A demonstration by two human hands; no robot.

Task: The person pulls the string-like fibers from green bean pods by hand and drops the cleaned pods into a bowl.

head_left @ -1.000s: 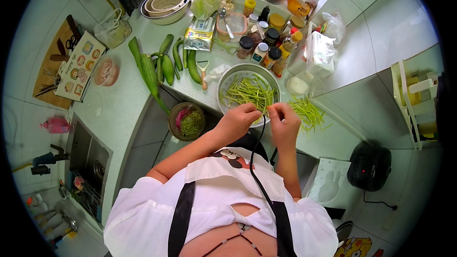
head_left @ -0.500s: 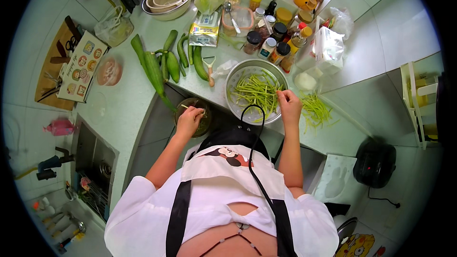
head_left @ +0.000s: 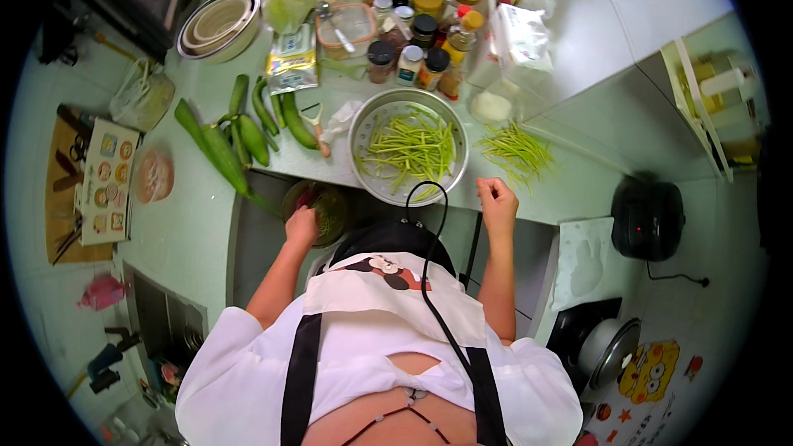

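Note:
My left hand [head_left: 302, 225] hangs over a round bin [head_left: 291, 198] with green scraps in it, below the counter edge. Its fingers are curled; a pinkish-red patch shows beside them, and whatever they hold cannot be made out. My right hand [head_left: 497, 202] is closed, thumb against fingers, in front of the counter edge, with no item visible in it. Between my hands stands a metal bowl [head_left: 358, 153] of cut green vegetable stems [head_left: 410, 147]. A loose pile of thinner green stems [head_left: 518, 153] lies on the counter, beyond my right hand.
Green gourds [head_left: 216, 149] and a wooden-handled peeler [head_left: 322, 139] lie left of the bowl. Seasoning jars [head_left: 409, 64] crowd behind it. A sink [head_left: 161, 314] is at the left, a black appliance [head_left: 648, 219] at the right. A black cable [head_left: 426, 256] hangs in front of me.
My right hand has drawn back from the bowl's rim toward me. The left hand has lowered at the bin, and its pale stem piece no longer shows. The whole view has shifted.

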